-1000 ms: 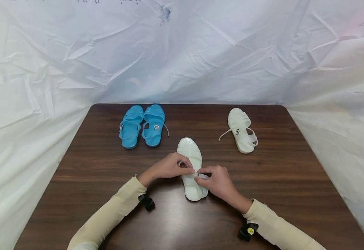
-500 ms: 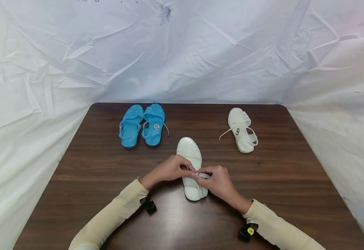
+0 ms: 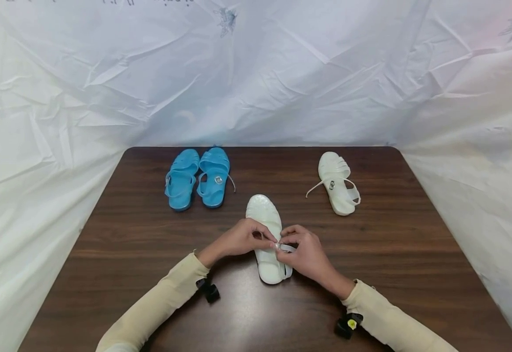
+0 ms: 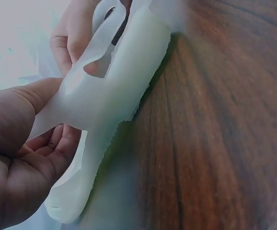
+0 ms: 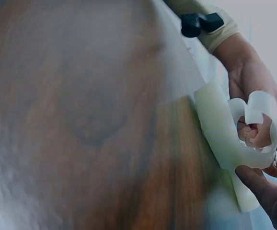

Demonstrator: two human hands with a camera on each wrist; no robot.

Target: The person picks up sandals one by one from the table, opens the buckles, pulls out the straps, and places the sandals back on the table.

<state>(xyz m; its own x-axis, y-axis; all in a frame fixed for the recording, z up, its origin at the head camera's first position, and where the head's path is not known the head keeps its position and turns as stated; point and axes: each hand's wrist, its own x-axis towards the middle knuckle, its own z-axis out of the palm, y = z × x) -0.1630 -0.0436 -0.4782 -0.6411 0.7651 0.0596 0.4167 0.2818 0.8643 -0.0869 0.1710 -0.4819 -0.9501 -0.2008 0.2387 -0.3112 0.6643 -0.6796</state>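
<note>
A white sandal lies on the table between both hands, toe pointing away. My left hand comes from its left side, thumb and fingertips pinching the strap over the footbed. From the right, my right hand grips the looped ankle strap close to the left fingertips. A small metal buckle shows on the strap in the right wrist view. Below it, one finger of that hand touches the sandal's side. In the left wrist view, the heel strap stands up from the sole. The fingers partly hide where the strap ends meet.
Two blue sandals stand side by side at the back left of the brown wooden table. Another white sandal, its strap end loose, lies at the back right. White sheeting hangs behind the table.
My left hand has shifted slightly right and nearer, up against the right fingertips. The right hand's upper fingers have lifted and spread a little. The sandals stay where they were.
</note>
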